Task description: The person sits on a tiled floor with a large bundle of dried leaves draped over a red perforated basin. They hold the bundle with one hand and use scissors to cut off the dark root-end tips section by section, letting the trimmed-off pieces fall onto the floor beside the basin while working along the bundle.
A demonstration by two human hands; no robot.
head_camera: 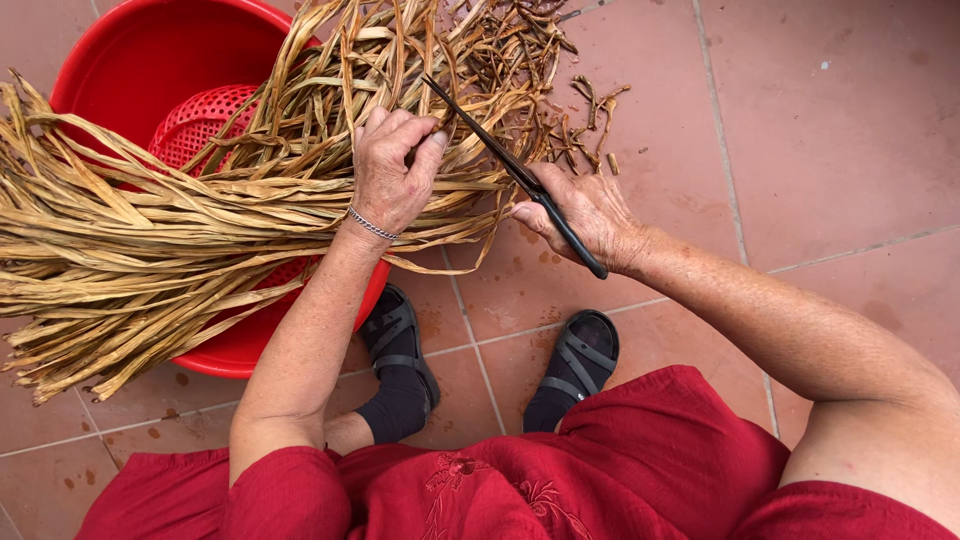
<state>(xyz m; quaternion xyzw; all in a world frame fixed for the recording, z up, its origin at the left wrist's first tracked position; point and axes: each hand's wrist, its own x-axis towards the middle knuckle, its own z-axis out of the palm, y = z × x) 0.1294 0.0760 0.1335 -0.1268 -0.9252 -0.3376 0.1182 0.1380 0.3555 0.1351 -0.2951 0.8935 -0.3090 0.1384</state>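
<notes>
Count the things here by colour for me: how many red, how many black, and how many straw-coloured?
Red: 2 – basin, basket
Black: 3 – scissors, two sandals
Straw-coloured: 1 – bundle of dried leaves, gripped by left hand
Total: 6

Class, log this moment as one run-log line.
left hand: grips dried leaf bundle | right hand: holds black scissors, blades at leaves | bundle lies over red basin | cut scraps on floor
</notes>
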